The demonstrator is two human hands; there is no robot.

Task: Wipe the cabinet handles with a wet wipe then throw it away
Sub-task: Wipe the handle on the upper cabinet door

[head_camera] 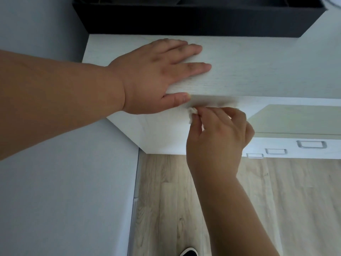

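My left hand [156, 74] lies flat on the white cabinet top [258, 67], fingers straight, thumb hooked under the front edge. Just below that edge runs a grey handle [212, 102], blurred in this view. My right hand [219, 137] pinches a small crumpled white wet wipe [191, 112] and holds it against the handle's left end. Most of the wipe is hidden inside my fingers.
Three metal drawer handles [311, 144] [276, 151] [255, 155] show on the cabinet front to the right. A dark box [184, 17] sits at the back of the top. A grey wall [64, 182] stands left, wood floor [184, 200] below, a shoe [188, 252] at the bottom.
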